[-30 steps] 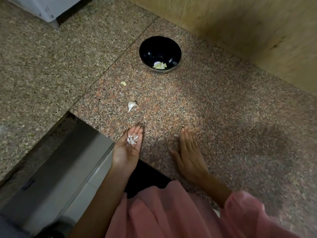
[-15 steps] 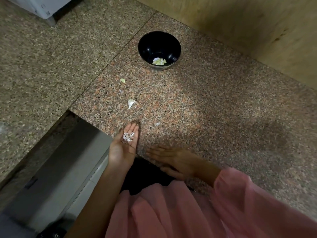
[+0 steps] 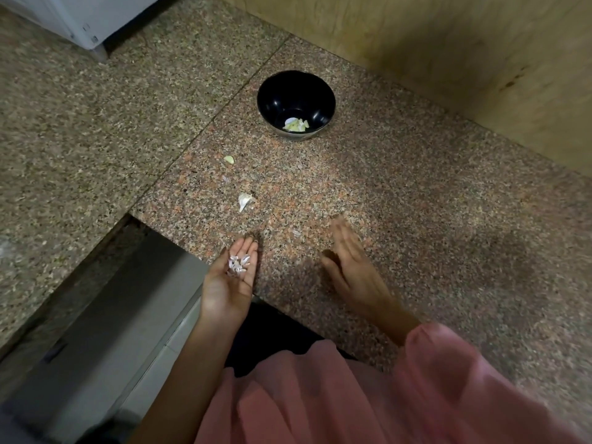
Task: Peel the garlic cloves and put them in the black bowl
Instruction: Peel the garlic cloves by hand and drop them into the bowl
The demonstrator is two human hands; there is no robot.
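Observation:
The black bowl (image 3: pixel 296 104) stands on the speckled granite counter (image 3: pixel 400 200) with several peeled garlic cloves (image 3: pixel 296 124) at its bottom. A peeled clove (image 3: pixel 229 159) lies loose on the counter, and nearer me a white unpeeled clove or husk (image 3: pixel 244 200). My left hand (image 3: pixel 231 280) is palm up at the counter's front edge, cupping a small heap of garlic skins (image 3: pixel 237 265). My right hand (image 3: pixel 350 267) lies flat on the counter with straight fingers, blurred. A small skin flake (image 3: pixel 296 232) lies between the hands.
A wooden wall panel (image 3: pixel 448 52) rises behind the bowl. A white appliance (image 3: pixel 93 17) sits at the far left corner. Below the counter's cut-out edge is a grey drawer front (image 3: pixel 105 315). My pink sleeve (image 3: pixel 448 379) fills the lower right.
My right hand swept sideways toward the left hand, then swung back out to the right with fingers pointing forward. The left hand stayed cupped with the skins.

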